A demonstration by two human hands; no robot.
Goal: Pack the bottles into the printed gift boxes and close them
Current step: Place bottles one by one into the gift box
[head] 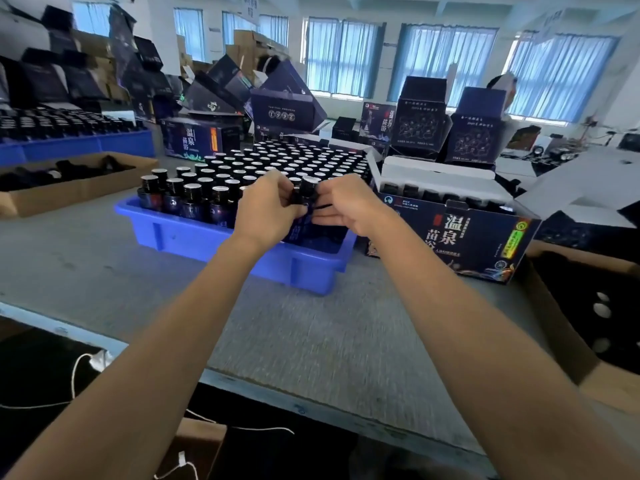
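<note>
A blue plastic tray [194, 237] on the grey table holds several dark bottles with black caps [194, 199]. Over its near right part, my left hand [268, 206] and my right hand [349, 206] both grip dark bottles [308, 188] lifted from the tray; how many is hidden by my fingers. To the right stands an open printed gift box [450, 237], dark blue with white characters, its white flaps [436, 173] raised and a row of bottles showing inside.
More printed boxes [201, 138] stand open or stacked behind the tray. A cardboard box [72, 183] and another blue tray of bottles [76, 143] lie at the left. A dark cardboard box [585, 306] sits at the right edge. A white cable [74, 375] hangs below the table's front edge.
</note>
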